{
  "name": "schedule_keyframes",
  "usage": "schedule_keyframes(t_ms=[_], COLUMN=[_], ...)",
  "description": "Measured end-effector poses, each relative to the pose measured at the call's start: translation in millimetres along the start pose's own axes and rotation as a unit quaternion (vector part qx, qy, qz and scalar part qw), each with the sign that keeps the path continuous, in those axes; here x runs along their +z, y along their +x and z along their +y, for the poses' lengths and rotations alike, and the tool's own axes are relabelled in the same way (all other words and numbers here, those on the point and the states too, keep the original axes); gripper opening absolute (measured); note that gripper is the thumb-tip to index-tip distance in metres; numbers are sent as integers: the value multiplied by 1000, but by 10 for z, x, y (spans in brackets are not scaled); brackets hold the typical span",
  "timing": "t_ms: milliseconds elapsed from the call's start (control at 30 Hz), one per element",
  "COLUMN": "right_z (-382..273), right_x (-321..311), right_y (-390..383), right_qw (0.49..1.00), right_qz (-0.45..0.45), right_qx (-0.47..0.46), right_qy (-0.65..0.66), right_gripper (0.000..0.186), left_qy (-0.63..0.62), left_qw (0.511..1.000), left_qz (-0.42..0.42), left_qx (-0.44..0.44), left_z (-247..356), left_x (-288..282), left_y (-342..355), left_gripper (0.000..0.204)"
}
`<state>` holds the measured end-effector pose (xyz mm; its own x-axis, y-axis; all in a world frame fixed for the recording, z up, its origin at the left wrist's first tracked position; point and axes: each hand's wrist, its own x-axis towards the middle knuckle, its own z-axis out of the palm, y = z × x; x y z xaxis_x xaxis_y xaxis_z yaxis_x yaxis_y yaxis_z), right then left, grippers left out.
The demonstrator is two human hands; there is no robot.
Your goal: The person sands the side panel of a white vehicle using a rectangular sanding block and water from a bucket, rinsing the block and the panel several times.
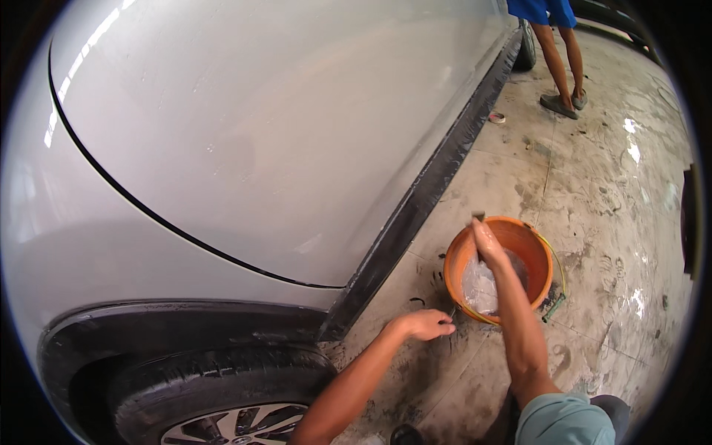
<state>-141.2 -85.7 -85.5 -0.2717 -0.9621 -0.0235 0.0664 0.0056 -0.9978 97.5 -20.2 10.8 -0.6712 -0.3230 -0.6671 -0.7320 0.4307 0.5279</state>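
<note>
An orange bucket (541,271) with cloudy water (480,285) in it stands on the floor, right of the car. My right hand (486,241) is above its far left rim, fingers closed around a small dark piece whose end (478,216) shows past the fingertips. The kind of piece cannot be made out. Left of the bucket, my left hand (424,325) hovers low with loosely bent fingers, the tips slightly apart, and nothing visible between them. A grey car body panel (282,141) fills the left, with a dark sill strip (415,211) along its lower edge.
A car wheel (222,393) under a black arch lies at lower left. The concrete floor (593,222) is wet and stained. A person in blue shorts (545,9) and dark shoes stands at the far end. The bucket's yellow-green handle (561,278) hangs along its right side.
</note>
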Motion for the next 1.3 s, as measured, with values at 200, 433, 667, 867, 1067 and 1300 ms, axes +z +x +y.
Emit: schedule_keyframes(t_ms=[200, 433, 667, 867, 1067, 1300], right_z=[-2201, -2663, -3486, -3004, -3251, -3064], right_x=[1733, 2563, 1273, 2431, 1525, 2026], right_y=[-751, -1179, 1000, -430, 325, -91], right_qw=[909, 834, 775, 816, 812, 804], right_qz=[142, 27, 436, 217, 231, 210], right_qx=[-392, -551, -448, -535, -536, -554], right_qy=[6, 2, -88, -28, -13, 42], right_gripper=[69, 76, 58, 70, 72, 70], left_qy=[47, 98, -82, -112, -107, -113], left_qw=[987, 985, 976, 971, 976, 974], left_qz=[-66, -16, 34, 44, 94, 57], left_qx=[-140, -141, -197, -205, -168, -189], left_z=[-118, -167, 105, -393, 34, -118], left_x=[295, 849, 991, 1182, 903, 967], left_y=[-266, -1012, -2184, -1842, -1844, -1954], left_gripper=[56, 58, 59, 63, 62, 61])
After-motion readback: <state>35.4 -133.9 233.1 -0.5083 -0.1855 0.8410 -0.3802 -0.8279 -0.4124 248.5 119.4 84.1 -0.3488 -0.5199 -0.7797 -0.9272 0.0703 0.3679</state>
